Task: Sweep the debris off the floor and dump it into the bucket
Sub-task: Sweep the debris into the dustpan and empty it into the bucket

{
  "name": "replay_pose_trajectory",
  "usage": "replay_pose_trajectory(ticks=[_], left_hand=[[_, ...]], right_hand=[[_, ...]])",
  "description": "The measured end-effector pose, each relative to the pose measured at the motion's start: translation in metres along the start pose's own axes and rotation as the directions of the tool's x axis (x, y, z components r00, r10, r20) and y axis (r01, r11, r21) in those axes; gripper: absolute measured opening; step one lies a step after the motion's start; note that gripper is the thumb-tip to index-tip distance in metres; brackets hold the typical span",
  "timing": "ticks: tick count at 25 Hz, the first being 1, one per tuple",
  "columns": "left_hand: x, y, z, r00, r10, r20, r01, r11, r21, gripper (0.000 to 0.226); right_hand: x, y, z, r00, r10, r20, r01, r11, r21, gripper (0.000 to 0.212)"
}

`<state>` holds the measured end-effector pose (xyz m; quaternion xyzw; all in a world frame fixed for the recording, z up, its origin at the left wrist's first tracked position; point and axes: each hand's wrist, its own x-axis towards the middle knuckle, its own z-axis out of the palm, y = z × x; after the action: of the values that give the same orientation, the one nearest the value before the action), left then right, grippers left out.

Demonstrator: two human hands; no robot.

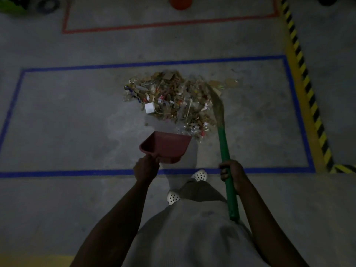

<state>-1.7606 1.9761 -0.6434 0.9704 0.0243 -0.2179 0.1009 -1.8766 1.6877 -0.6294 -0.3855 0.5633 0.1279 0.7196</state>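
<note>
Now, your left hand: holds the dustpan.
Your right hand: grips the broom.
Orange thing: cut off, unclear.

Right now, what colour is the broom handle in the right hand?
Green, seen plainly in the head view: the broom handle is solid green where the right hand grips it.

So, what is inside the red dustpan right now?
The dustpan looks bare inside; the debris pile only reaches its front lip. The left hand covers the handle end, and the dim light could hide small bits.
</note>
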Motion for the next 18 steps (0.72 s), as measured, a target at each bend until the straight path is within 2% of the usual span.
replay_pose_trajectory(ticks=[2,4,6,9,11,13,15,18], left_hand=[[0.008,0.002,0.007,0.995,0.096,-0.031,-0.095,0.995,0.04,0.033],[0.023,0.0,0.014,0.977,0.214,-0.025,-0.211,0.974,0.081,0.039],[0.055,0.004,0.028,0.97,0.242,0.027,-0.244,0.957,0.158,0.046],[0.108,0.01,0.063,0.967,0.236,0.091,-0.25,0.946,0.206,0.04],[0.138,0.01,0.097,0.956,0.266,0.123,-0.287,0.932,0.22,0.042],[0.166,0.006,0.132,0.946,0.286,0.155,-0.317,0.919,0.233,0.049],[0.189,-0.003,0.166,0.941,0.283,0.186,-0.325,0.911,0.254,0.054],[0.225,-0.02,0.205,0.93,0.263,0.257,-0.328,0.909,0.256,0.04]], right_hand=[[0.022,0.006,0.006,0.993,-0.052,-0.102,0.053,0.999,-0.002,0.013],[0.051,0.014,0.01,0.975,-0.083,-0.206,0.084,0.996,-0.004,0.02],[0.088,0.027,0.017,0.955,-0.046,-0.292,0.053,0.998,0.017,0.021],[0.148,0.055,0.034,0.935,0.035,-0.353,-0.015,0.998,0.06,0.026],[0.185,0.069,0.043,0.937,0.119,-0.329,-0.069,0.985,0.16,0.024],[0.223,0.078,0.048,0.949,0.219,-0.226,-0.135,0.932,0.336,0.015],[0.264,0.082,0.051,0.947,0.291,-0.132,-0.197,0.858,0.474,0.022],[0.315,0.088,0.06,0.956,0.281,-0.088,-0.21,0.86,0.464,0.031]])
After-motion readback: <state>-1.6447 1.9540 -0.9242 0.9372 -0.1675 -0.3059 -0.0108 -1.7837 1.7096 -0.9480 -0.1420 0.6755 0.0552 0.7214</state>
